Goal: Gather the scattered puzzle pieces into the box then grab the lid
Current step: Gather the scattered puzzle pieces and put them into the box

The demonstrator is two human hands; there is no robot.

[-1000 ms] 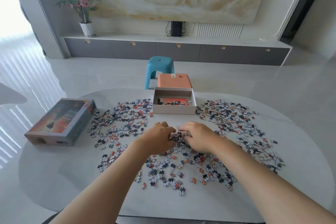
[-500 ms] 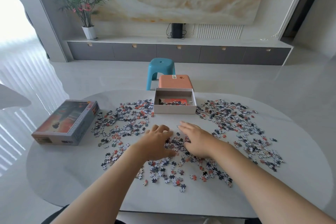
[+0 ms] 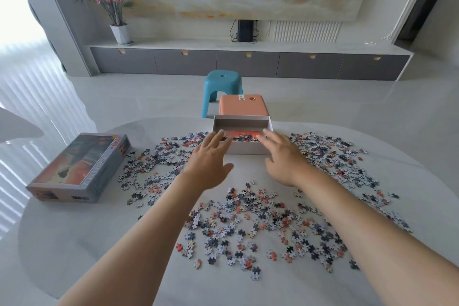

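fingers [image 3: 215,138] straight and empty, left hand [image 3: 211,161] and right hand [image 3: 283,159] reach over box [image 3: 248,149] near edge, puzzle pieces [image 3: 248,218] flanking both.

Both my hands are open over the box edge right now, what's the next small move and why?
Probably bring both hands to the puzzle pieces nearest you and scoop another batch. The left hand and right hand are open at the near wall of the box, apparently holding nothing, while many pieces lie scattered on the table. The lid at the left can wait.
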